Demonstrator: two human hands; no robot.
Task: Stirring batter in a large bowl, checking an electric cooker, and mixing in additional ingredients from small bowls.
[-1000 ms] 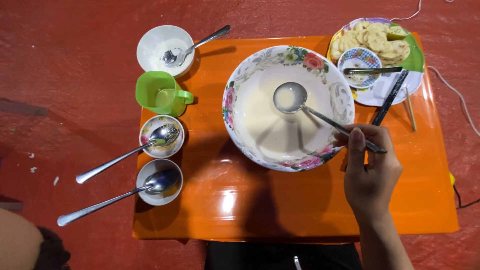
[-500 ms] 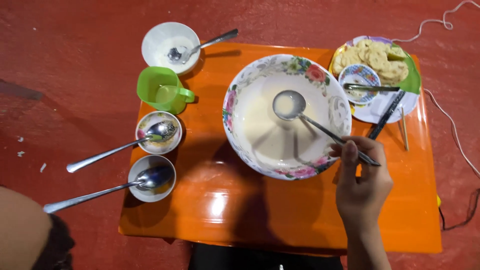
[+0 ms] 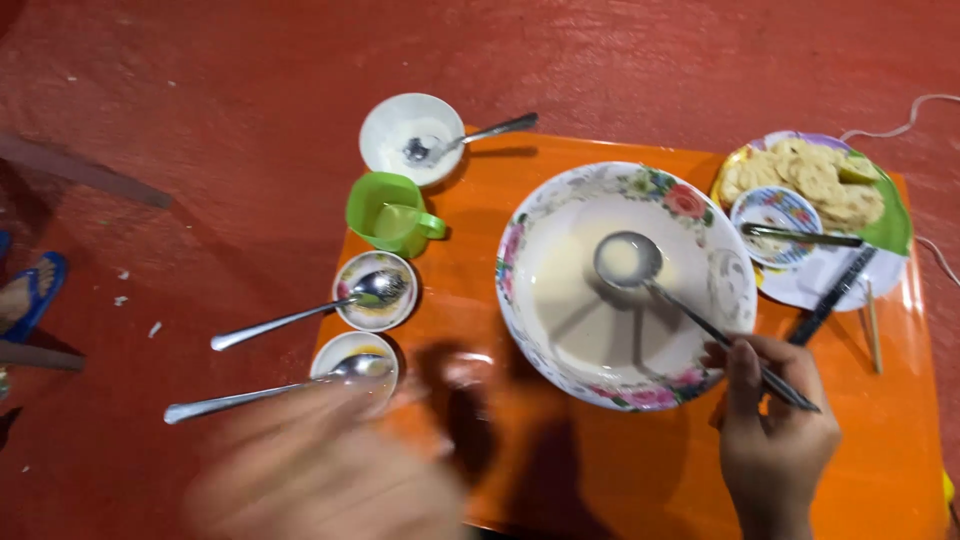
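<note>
My right hand [image 3: 775,435] grips the handle of a metal ladle [image 3: 628,262] whose cup sits in pale batter inside a large flowered bowl [image 3: 520,300] on an orange table [image 3: 600,470]. My left hand [image 3: 330,470] is a blur at the bottom left, low over the table's front edge, just below the nearest small bowl with a spoon [image 3: 352,366]. Whether it holds anything cannot be made out.
A second small bowl with a spoon [image 3: 375,290], a green cup [image 3: 390,215] and a white bowl with a spoon [image 3: 412,140] stand left of the big bowl. A plate of round fried pieces [image 3: 810,180] with a small bowl and chopsticks [image 3: 832,296] is at the right. Red floor surrounds the table.
My left hand has come into view at the bottom left, moving fast and blurred. The view has shifted left. My right hand still holds the ladle in the bowl.
</note>
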